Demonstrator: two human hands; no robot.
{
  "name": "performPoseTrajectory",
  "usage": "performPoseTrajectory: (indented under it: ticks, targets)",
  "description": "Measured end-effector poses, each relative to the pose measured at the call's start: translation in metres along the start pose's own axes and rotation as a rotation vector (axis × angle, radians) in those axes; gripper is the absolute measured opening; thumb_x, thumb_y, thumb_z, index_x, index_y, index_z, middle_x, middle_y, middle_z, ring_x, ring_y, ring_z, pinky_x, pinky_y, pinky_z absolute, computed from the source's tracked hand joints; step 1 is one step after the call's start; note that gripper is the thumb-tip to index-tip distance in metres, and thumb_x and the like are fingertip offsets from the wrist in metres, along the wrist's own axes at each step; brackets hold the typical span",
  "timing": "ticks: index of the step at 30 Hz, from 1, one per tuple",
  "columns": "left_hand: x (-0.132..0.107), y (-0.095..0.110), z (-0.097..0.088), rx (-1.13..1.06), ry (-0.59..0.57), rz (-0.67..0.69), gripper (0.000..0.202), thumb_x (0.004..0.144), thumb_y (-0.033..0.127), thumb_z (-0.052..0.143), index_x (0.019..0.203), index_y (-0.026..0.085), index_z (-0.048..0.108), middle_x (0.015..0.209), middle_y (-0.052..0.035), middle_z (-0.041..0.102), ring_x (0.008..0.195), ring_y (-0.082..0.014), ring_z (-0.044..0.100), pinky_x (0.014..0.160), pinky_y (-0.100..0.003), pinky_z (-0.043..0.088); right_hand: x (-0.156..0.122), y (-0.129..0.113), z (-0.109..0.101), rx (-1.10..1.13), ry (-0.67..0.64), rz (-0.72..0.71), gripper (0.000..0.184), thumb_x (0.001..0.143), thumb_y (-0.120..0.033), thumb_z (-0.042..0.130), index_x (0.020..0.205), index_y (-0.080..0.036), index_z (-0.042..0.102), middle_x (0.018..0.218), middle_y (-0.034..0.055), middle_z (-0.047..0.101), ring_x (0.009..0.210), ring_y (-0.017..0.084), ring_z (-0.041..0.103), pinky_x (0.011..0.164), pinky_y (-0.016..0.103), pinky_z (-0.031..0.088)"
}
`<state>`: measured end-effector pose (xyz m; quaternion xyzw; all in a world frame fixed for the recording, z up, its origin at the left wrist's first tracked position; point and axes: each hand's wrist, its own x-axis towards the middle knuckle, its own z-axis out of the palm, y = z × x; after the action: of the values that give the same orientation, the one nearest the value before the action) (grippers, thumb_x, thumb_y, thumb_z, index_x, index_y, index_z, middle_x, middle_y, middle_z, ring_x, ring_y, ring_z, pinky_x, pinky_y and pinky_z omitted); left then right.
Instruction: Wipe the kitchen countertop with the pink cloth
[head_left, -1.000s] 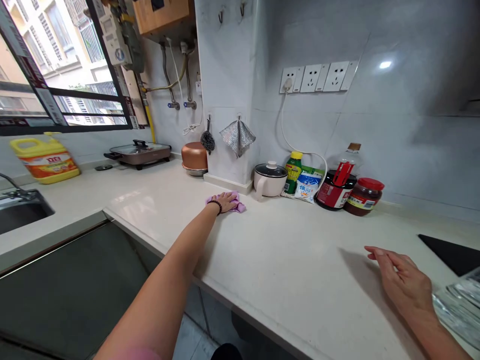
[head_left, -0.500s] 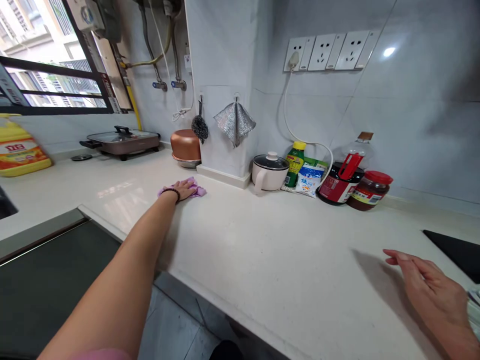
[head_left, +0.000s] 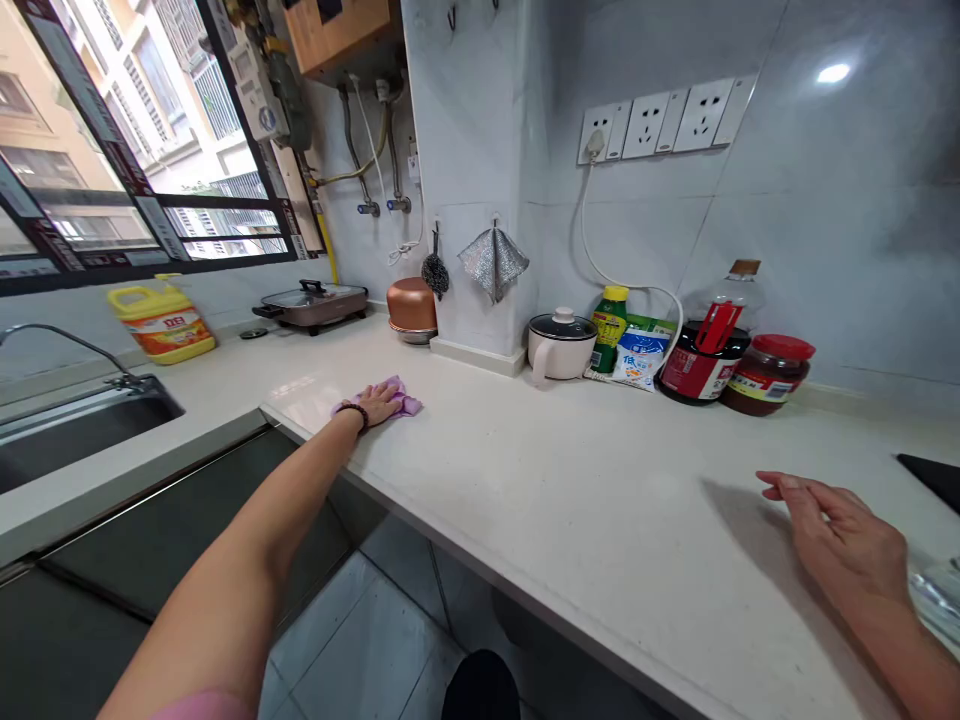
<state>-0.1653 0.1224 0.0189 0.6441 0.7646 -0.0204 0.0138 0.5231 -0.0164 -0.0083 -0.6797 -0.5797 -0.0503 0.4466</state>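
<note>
From my feed the pale desk (head_left: 600, 500) fills most of the view. It runs from the sink (head_left: 82, 430) on the left to a row of things along the back wall. That row has a lidded pan (head_left: 313, 303), a yellow jug (head_left: 161, 322), a white pot (head_left: 561, 345) and a red-capped jar (head_left: 766, 373).

I judge the work in hand to be wiping the desk. The left arm is stretched almost straight, well out from the body. The left hand (head_left: 379, 402) lies palm-down on a purple cloth (head_left: 409, 404) near the desk's front corner by the sink. Its fingers are flat and pressing, not closed around the cloth. Another stroke would call for even downward pressure so the cloth doesn't bunch.

The right hand (head_left: 840, 530) is well apart from it. It hovers just over the desk with its fingers loosely spread and holds nothing.
</note>
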Motion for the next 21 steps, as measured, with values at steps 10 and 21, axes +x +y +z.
performPoseTrajectory:
  ticks: [10, 21]
  targets:
    - [-0.090, 0.188, -0.013, -0.037, -0.146, 0.361, 0.075, 0.098, 0.064, 0.024, 0.167, 0.036, 0.015, 0.177, -0.0009, 0.007, 0.161, -0.0359, 0.003, 0.118, -0.078, 0.015, 0.004, 0.001, 0.006, 0.065, -0.016, 0.054, 0.050, 0.086, -0.061, 0.040, 0.103, -0.032, 0.077, 0.095, 0.0018, 0.078, 0.106, 0.030, 0.065, 0.084, 0.045, 0.048]
    - [-0.209, 0.300, 0.010, -0.132, -0.193, 0.967, 0.080, 0.094, 0.070, 0.032, 0.166, 0.038, 0.018, 0.177, 0.0011, 0.007, 0.162, -0.0356, -0.001, 0.115, -0.083, 0.006, 0.008, 0.023, 0.004, 0.006, -0.053, 0.096, 0.046, 0.086, -0.060, 0.038, 0.101, -0.036, 0.075, 0.100, 0.0019, 0.078, 0.100, 0.033, 0.066, 0.085, 0.049, 0.047]
